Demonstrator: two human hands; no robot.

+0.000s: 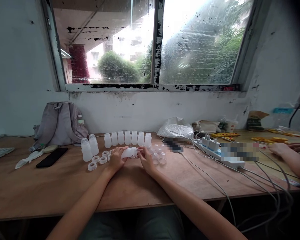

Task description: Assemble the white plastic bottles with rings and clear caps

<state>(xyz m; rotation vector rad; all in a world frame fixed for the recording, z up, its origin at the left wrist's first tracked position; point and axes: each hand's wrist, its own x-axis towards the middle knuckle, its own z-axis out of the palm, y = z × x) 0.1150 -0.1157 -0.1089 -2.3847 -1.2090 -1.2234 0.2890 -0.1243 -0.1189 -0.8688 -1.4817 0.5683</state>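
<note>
Wooden table (pixel 70 186): here's my room, bare board running from my forearms to the front edge, and more stretching off left.
Backpack (pixel 60 123): slumped by the wall, filling the back left.
Bottle row (pixel 127 137): seven frosted bottles, all upright, fencing me in just beyond my hands.
Power strip (pixel 212 153): well out to my right, cables spilling over the front edge.
Phone (pixel 52 157): flat, well left of my hands.
Left hand (pixel 117 158): wrapped round the body of the held bottle!
Right hand (pixel 146 160): fingertips pinching at its neck end.
Held bottle (pixel 126 153): tipped on its side between my two hands, neck pointing right.
Clear caps (pixel 162 158): clustered just right of my right hand.
Rings (pixel 92 166): scattered just left of my left hand.
</note>
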